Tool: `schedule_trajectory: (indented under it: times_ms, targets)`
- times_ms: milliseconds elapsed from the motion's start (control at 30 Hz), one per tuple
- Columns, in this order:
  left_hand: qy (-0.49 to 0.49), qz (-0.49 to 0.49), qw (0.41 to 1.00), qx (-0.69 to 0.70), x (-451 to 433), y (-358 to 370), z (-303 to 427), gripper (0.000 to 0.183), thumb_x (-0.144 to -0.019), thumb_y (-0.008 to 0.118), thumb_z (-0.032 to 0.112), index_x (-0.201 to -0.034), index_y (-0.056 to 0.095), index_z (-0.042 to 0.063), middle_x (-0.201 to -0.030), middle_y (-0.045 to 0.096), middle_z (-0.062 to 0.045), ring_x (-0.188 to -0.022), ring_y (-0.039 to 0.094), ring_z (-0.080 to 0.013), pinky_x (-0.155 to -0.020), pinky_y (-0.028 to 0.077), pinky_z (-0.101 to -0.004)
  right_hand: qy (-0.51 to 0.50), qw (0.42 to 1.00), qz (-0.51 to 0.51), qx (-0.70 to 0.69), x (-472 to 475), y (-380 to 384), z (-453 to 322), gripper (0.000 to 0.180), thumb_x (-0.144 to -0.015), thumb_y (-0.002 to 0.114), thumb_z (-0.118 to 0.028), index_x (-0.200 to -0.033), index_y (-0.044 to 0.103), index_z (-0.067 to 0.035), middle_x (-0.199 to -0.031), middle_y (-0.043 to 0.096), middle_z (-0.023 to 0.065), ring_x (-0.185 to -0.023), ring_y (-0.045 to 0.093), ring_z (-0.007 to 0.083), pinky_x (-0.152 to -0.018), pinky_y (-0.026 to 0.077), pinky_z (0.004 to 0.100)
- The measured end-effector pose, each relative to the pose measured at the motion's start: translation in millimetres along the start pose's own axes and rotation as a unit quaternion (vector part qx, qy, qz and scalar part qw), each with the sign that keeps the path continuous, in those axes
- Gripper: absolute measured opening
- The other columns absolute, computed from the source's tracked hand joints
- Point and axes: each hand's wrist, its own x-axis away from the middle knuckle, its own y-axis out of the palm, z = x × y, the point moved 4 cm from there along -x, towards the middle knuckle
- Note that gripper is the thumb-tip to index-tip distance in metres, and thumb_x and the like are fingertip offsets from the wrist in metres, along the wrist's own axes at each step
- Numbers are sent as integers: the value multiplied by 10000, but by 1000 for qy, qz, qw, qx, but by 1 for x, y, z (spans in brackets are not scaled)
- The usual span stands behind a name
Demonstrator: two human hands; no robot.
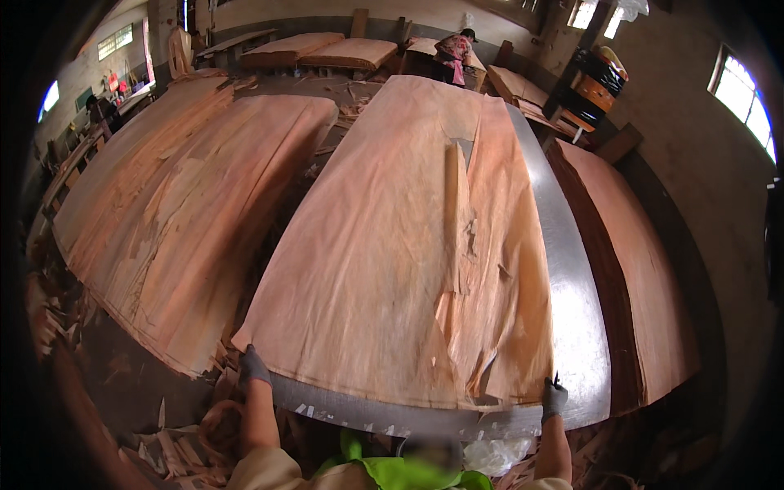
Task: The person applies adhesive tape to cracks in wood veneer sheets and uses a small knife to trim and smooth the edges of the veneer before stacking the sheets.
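A large sheet of wood veneer (367,245), split and torn along its right half, lies over a smooth metal-topped table (576,294). At the sheet's near left corner, my left hand (252,367) in a grey glove grips the edge. My right hand (554,397), also gloved, is at the near right corner with a small dark pointed tool between its fingers; whether it also pinches the veneer cannot be told. A narrow veneer strip (453,214) lies lengthwise over the split.
Veneer stacks stand left (202,214) and right (637,263), with more stacks (349,54) at the back. Veneer scraps (177,453) litter the floor. A person (454,54) bends over a far stack; another (103,113) is at far left. A wrapped post (591,89) stands back right.
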Motion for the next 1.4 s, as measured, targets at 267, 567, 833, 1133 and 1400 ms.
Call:
schedule_trajectory:
  times_ms: [267, 567, 833, 1133, 1400]
  targets:
    - [82, 38, 994, 57, -78, 29, -52, 545, -907, 512, 410, -1223, 543, -33, -1227, 583, -166, -1073, 577, -250, -889, 475, -355, 21, 999, -12, -31, -21, 20, 42, 440, -783, 695, -378, -720, 669, 57, -592, 621, 176, -548, 583, 226, -565, 437, 410]
    - [19, -9, 977, 211, -24, 76, -124, 433, -896, 535, 263, -1298, 503, 104, -1253, 519, -56, -1093, 507, -198, -888, 465, -357, 65, 914, -205, -344, -11, 37, 93, 349, -873, 657, -389, -736, 642, -68, -546, 537, 13, -396, 435, 120, -362, 340, 297]
    - [6, -276, 859, 431, 125, 88, -83, 363, -893, 598, 277, -1222, 557, 129, -1187, 550, -15, -1090, 503, -166, -885, 446, -348, -4, 986, -164, -39, 46, -9, 115, 353, -825, 686, -336, -737, 583, -10, -620, 580, 121, -579, 551, 206, -550, 435, 385]
    - [12, -237, 879, 414, 159, 97, -75, 528, -881, 533, 137, -1394, 414, 108, -1404, 409, -85, -1266, 401, -217, -1015, 375, -359, 24, 985, -141, 92, 194, -80, 150, 294, -757, 732, -299, -745, 593, -41, -633, 599, 159, -592, 605, 301, -561, 455, 396]
    - [47, -219, 915, 335, 170, 96, -58, 553, -865, 525, 219, -1377, 402, 54, -1418, 382, -141, -1264, 403, -269, -1055, 326, -394, 18, 955, -162, -247, 135, -5, 97, 196, -818, 707, -158, -722, 571, -54, -557, 503, 15, -442, 445, 131, -437, 344, 290]
